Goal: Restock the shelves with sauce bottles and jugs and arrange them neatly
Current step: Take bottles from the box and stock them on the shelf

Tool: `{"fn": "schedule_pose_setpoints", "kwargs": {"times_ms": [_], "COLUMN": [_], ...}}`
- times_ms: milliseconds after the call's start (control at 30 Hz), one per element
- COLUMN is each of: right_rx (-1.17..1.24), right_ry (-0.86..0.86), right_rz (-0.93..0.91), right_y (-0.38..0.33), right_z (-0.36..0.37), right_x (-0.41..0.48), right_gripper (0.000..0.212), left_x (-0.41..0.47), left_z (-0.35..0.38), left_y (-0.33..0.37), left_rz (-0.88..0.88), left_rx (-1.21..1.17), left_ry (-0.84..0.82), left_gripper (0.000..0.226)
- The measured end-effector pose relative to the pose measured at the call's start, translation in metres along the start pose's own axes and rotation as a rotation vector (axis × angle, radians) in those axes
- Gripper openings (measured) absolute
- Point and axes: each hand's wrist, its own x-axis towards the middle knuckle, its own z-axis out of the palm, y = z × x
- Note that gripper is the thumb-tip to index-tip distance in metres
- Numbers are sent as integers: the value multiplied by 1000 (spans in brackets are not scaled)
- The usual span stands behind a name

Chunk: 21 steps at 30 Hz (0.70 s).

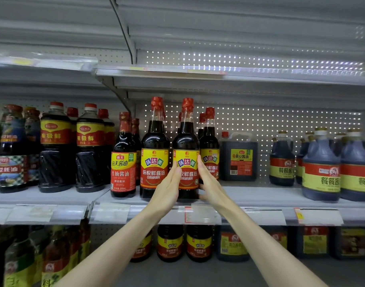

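head view: left hand (167,188) and right hand (211,183) both laid flat, fingers straight, against the two sides of one soy sauce bottle (185,139). the left palm is on its left side, the right on its right side, and the right thumb sits low near the bottle base. the bottle stands upright at the front edge of the middle shelf (260,198), red cap, yellow-red label, dark liquid up into the neck. a twin bottle (154,162) stands just beside it on the left, touching or nearly so. another like it (209,139) is behind on the right, with more red caps behind. left of those is a slimmer red-label bottle (123,164), then two big dark bottles (55,154), all full. right of the group is a square jug (238,158) of dark sauce set back on the shelf, and further right round jugs (320,172) near the front. the lower shelf holds more dark bottles (170,243). price tags (198,214) line the shelf edge.
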Motion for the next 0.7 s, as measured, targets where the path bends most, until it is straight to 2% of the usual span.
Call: {"fn": "schedule_pose_setpoints", "kwargs": {"times_ms": [167, 567, 700], "right_rx": [12, 14, 12], "right_ry": [-5, 2, 5], "right_rz": [10, 5, 12], "right_y": [-1, 1, 3], "right_z": [0, 1, 1], "right_x": [1, 3, 4], "right_gripper": [63, 65, 68], "left_x": [2, -4, -4], "left_z": [-2, 0, -1], "left_y": [-2, 3, 1], "left_rz": [-9, 17, 20], "left_rx": [7, -14, 4], "left_ry": [17, 34, 43], "left_gripper": [66, 54, 58]}}
